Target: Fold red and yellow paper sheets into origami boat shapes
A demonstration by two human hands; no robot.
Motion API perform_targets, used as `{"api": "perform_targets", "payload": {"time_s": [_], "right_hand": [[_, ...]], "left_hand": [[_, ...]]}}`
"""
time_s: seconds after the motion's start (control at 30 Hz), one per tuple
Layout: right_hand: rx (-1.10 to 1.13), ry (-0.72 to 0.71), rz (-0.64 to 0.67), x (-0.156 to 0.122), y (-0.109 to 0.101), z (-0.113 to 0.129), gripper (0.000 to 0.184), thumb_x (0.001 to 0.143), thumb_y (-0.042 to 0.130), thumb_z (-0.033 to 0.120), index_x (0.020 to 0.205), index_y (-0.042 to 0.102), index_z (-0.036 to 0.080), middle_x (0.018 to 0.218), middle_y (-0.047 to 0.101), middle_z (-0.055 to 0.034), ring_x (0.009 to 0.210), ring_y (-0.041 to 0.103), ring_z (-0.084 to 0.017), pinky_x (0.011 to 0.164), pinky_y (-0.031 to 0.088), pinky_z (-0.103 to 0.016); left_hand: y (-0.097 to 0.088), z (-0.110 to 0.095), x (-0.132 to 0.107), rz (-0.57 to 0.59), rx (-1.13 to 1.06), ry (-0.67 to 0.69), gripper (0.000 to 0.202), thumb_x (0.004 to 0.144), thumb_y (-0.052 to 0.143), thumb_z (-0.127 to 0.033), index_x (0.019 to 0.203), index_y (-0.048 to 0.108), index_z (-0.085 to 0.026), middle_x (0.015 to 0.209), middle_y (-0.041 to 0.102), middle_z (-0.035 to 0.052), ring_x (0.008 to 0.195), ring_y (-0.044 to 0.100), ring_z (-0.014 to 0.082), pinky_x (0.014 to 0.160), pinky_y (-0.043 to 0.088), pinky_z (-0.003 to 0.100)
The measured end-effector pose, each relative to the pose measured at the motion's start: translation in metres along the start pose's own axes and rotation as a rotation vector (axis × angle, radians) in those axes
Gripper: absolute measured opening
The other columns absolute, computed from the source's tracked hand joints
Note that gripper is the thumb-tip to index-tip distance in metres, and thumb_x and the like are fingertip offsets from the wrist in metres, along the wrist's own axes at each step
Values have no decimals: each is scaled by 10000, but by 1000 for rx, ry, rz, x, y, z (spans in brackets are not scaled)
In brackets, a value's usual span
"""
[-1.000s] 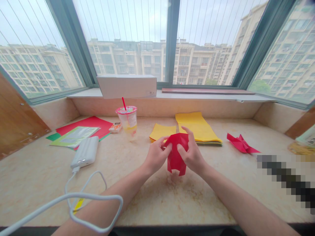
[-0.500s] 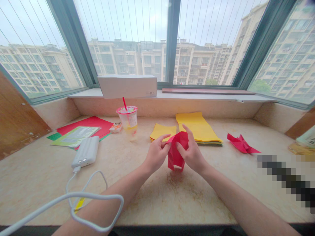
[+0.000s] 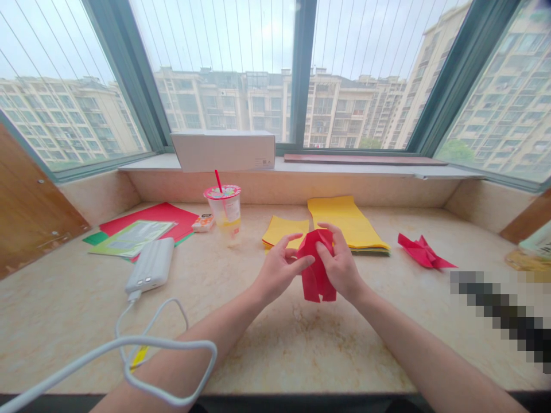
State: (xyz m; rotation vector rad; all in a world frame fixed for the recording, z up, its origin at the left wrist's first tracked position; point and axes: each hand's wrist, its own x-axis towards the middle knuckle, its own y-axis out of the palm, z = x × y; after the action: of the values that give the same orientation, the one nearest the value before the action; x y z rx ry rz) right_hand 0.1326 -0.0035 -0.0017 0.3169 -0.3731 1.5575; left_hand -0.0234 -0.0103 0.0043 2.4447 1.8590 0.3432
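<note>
Left hand (image 3: 279, 271) and right hand (image 3: 343, 268) grip a folded red paper (image 3: 316, 280) from either side. The left fingers are half curled with their tips on the paper's edge, and the right fingers close over its top. It is held upright over the middle of the desk (image 3: 275, 350). A white cable (image 3: 129, 343) loops at the near left corner, running to a power bank (image 3: 151, 265). Further back a plastic cup (image 3: 224, 211) with a red straw holds a little yellow drink. Yellow sheets (image 3: 346, 222) lie behind the hands, with another folded red piece (image 3: 424, 252) to the right. A white box (image 3: 222, 150) sits on the sill.
</note>
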Motion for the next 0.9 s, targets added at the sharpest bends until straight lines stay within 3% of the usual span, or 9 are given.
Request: {"api": "perform_targets", "payload": {"time_s": [0.17,0.5,0.7,0.9], "right_hand": [[-141,-115,48,2,-2,3,168,903,583,364,997,665,250,1090,576,-58,1005,593,-220,938,499,-395],[-259,-128,241,-1,-1,10,369,779,744,385,1109,641,256,1236,513,-80,1144,555,-264,974,482,-433],[-248,-170,116,-4,5,5,138,834,646,233,971,638,243,1090,561,-45,1010,591,-214,920,487,-390],[-219,-140,90,-3,4,3,100,828,613,192,905,661,234,1047,573,-33,987,582,-205,933,463,-376]], "left_hand": [[-1,-3,2,-114,63,28,639,718,801,-425,1226,508,-169,778,709,34,642,678,165,570,550,255],[-5,-3,4,-207,51,-13,570,735,783,-446,1163,541,-157,892,702,82,698,701,187,575,581,278],[-2,-1,4,-155,1,-49,396,835,652,-465,1067,554,-159,840,689,54,616,648,133,546,572,270],[0,-4,2,-138,-9,-32,396,820,663,-425,1098,550,-167,840,681,38,619,625,118,567,567,267]]}}
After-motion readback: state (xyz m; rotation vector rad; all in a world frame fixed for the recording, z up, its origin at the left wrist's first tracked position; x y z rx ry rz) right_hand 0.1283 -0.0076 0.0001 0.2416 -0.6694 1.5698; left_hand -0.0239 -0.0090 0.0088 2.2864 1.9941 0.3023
